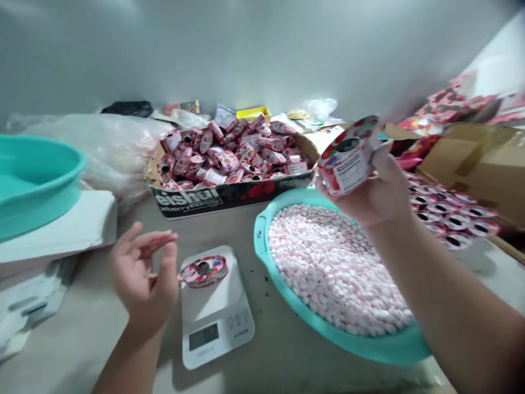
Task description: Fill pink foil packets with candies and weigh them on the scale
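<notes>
My right hand (375, 191) is raised over the teal basin (262, 241) and grips a red-and-white printed pouch (348, 156), its label facing me. The basin is full of small pink and white candies (336, 268). My left hand (143, 273) hovers with fingers spread, holding nothing, just left of a white kitchen scale (215, 317). A flat printed pouch (204, 271) lies on the scale's platform, close to my left fingertips. The scale's display is lit.
A cardboard box (192, 200) heaped with filled pouches stands behind the scale. Rows of empty pouches (451, 216) and a brown carton (484, 164) lie at the right. A second teal basin (36, 180) rests on white boxes at left, with plastic bags behind.
</notes>
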Available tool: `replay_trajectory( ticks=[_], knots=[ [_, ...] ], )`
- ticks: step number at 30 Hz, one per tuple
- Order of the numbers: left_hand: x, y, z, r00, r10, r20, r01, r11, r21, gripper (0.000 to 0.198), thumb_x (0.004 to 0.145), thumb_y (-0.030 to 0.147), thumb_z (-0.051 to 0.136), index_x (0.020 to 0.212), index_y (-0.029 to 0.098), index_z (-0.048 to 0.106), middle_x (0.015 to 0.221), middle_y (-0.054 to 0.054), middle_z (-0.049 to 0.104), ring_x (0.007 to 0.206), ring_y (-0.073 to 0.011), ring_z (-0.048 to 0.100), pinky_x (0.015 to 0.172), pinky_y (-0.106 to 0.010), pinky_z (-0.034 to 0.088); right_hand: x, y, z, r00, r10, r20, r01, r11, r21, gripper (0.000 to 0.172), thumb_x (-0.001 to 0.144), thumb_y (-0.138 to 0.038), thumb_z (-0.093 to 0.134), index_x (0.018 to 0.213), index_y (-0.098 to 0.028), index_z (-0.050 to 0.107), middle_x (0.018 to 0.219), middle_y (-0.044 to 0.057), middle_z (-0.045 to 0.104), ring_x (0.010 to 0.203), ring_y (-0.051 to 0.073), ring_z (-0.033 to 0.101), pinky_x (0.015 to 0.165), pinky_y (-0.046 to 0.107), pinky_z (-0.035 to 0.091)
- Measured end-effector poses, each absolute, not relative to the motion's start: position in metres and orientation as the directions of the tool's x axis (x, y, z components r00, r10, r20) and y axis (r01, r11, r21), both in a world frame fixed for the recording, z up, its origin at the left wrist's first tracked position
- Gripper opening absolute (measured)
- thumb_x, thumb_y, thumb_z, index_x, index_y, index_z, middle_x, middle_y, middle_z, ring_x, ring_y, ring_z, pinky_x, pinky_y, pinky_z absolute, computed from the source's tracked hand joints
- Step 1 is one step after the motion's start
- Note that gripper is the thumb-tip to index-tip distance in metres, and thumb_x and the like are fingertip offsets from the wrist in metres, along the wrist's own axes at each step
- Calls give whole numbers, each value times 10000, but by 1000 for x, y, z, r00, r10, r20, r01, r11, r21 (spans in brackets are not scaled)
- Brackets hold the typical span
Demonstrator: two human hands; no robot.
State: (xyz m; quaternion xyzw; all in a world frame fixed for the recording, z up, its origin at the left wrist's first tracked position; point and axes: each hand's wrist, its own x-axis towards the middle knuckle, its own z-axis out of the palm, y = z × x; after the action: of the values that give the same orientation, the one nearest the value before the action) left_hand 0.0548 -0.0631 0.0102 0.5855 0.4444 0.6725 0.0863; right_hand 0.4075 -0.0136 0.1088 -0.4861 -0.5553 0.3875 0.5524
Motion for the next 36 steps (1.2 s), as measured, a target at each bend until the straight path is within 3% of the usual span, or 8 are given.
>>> replay_trajectory(
  ticks=[2, 6, 13, 16, 19, 24, 30, 36],
  knots=[
    [55, -63, 8, -321, 588, 743, 432, -607, 667, 581, 867, 228, 720, 1398, 215, 487, 933, -25, 685, 768, -160, 695, 788, -348, 578, 408, -8, 105, 140, 966, 217, 85, 206, -975, 663, 1009, -566, 130, 1517, -218, 375, 1517, 132, 447, 1207, 189, 623, 833, 332, 563],
    [54, -62, 6, -311, 638, 704, 503, -518, 691, 563, 870, 244, 721, 1383, 203, 494, 893, -46, 675, 744, -188, 686, 774, -393, 579, 413, 6, 91, 184, 966, 181, 137, 158, -978, 737, 987, -678, 165, 1306, -141, 557, 1063, 145, 670, 888, 177, 669, 723, 296, 548],
    [58, -64, 3, -286, 614, 736, 543, -529, 652, 513, 846, 176, 715, 1331, 178, 550, 806, -24, 671, 662, -184, 678, 691, -364, 551, 411, 11, 82, 258, 957, 134, 132, 103, -986, 788, 849, -890, 333, 953, -153, 592, 715, 59, 570, 625, 138, 547, 554, 249, 423],
    [57, -68, 1, -265, 626, 733, 556, -522, 647, 546, 813, 149, 738, 1325, 182, 551, 809, -21, 680, 657, -192, 681, 657, -362, 562, 408, 5, 85, 316, 900, 301, 419, 152, -895, 659, 830, -796, 538, 739, -143, 534, 612, 12, 451, 551, 73, 380, 518, 224, 264],
    [56, -68, 0, -220, 632, 743, 551, -548, 629, 545, 794, 141, 739, 1310, 156, 563, 788, -21, 684, 641, -191, 683, 626, -340, 556, 404, -1, 85, 207, 880, 429, 690, 180, -701, 528, 867, -618, 618, 689, -128, 535, 583, -8, 391, 568, 51, 309, 549, 232, 190],
    [60, -65, 3, -163, 607, 778, 570, -585, 577, 404, 815, 186, 691, 1206, 135, 604, 712, -1, 664, 591, -181, 675, 600, -324, 550, 399, 1, 81, 199, 920, 337, 541, 183, -821, 550, 929, -626, 517, 694, -129, 487, 582, -22, 336, 559, 44, 294, 556, 222, 203],
    [59, -65, -1, -200, 623, 756, 588, -541, 602, 353, 801, 188, 703, 1140, 128, 627, 710, -4, 684, 594, -181, 692, 653, -347, 586, 405, 0, 82, 142, 910, 389, 774, 143, -617, 467, 903, -576, 602, 795, -122, 630, 615, -5, 457, 582, 55, 323, 574, 230, 198],
    [60, -67, -1, -210, 656, 725, 555, -530, 641, 381, 822, 197, 697, 1184, 125, 605, 710, -2, 674, 607, -181, 687, 628, -327, 567, 403, 4, 79, 186, 952, 245, 524, 115, -844, 604, 923, -700, 500, 802, -118, 603, 616, -1, 470, 547, 51, 355, 536, 212, 217]
  ],
)
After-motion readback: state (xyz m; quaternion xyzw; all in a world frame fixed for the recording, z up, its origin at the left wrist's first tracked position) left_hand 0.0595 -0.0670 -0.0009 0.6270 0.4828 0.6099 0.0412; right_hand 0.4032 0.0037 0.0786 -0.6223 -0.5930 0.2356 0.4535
